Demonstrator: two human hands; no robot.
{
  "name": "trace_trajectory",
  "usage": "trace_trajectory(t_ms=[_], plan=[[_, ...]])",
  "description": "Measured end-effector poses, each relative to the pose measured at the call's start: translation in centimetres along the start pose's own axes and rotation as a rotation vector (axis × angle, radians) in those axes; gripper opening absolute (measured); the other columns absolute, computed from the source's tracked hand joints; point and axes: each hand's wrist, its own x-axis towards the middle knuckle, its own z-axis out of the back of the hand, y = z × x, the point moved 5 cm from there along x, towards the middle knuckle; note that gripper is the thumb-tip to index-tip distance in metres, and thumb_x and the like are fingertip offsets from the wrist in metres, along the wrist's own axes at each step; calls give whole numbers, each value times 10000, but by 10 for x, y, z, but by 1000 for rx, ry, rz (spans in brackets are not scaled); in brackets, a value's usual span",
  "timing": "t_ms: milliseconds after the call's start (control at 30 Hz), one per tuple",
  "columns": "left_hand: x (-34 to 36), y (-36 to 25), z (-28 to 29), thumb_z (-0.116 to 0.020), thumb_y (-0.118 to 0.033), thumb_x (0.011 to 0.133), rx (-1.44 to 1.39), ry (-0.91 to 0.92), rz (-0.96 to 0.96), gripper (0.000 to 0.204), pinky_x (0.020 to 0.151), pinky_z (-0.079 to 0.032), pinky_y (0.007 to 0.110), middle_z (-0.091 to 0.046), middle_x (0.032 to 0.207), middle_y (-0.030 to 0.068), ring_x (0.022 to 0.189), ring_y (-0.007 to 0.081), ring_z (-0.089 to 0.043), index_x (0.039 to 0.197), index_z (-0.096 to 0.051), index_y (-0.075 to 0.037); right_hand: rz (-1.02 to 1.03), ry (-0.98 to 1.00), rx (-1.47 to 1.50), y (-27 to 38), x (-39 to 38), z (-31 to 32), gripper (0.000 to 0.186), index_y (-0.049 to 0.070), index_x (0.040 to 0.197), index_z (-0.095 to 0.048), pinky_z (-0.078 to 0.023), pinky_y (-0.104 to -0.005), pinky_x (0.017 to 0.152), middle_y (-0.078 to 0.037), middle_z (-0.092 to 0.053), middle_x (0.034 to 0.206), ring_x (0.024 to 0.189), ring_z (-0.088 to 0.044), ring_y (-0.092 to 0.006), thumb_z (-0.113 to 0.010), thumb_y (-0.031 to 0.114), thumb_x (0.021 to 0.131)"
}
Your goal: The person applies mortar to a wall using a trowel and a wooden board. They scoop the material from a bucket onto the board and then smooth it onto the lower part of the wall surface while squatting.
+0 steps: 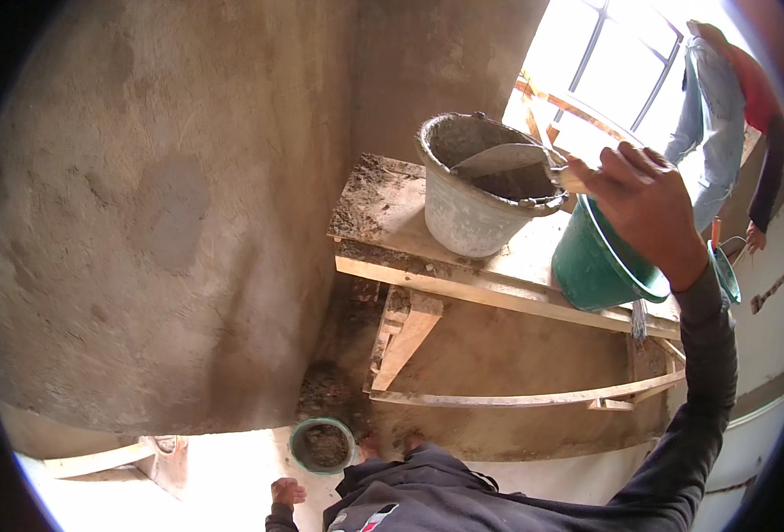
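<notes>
One trowel [505, 158], in right hand [642, 202], pointing left, over grey bucket [472, 215]

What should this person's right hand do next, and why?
Probably lower the grey, flat-bladed trowel slightly into the round, mortar-smeared grey bucket: the right hand holds it at the bucket's open mouth, and dark mortar-like mix shows inside.

Trowel [501, 159] – flat grey blade – spanned the mouth of the smeared grey bucket [465, 213], which stood upright on wooden planks [401, 213].
</notes>
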Motion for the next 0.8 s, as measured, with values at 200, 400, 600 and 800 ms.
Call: trace_trajectory(t_ms=[200,400,600,800], plan=[[0,-11,18,-545,-107,830,-16,39,29,248,514,-562,418,-632,788,236,605,315,-656,1036,-531,30,-115,-25,-59,9,6,-8,433,145,1121,-643,-515,-311,664,-24,-484,805,774,-586,-171,-643,54,697],[2,-13,-4,-472,-145,874,-7,-2,-109,259,535,-570,472,-620,837,300,650,408,-650,1063,-511,27,-56,57,86,-2,-9,-1,459,133,1134,-647,-513,-352,621,-48,-495,749,727,-600,-205,-627,51,683],[13,9,-8,-504,-95,855,-54,38,-9,231,531,-569,489,-615,829,309,657,415,-650,1045,-527,35,-278,2,185,-36,-4,-15,360,66,1083,-666,-483,-288,584,-63,-574,813,683,-567,-166,-628,41,727],[7,8,-5,-556,-104,832,-36,11,-83,246,519,-574,461,-621,803,281,618,385,-651,1022,-522,50,-313,-109,269,-40,19,-83,352,59,1109,-654,-481,-254,681,-47,-654,959,778,-588,-129,-618,-2,764]])
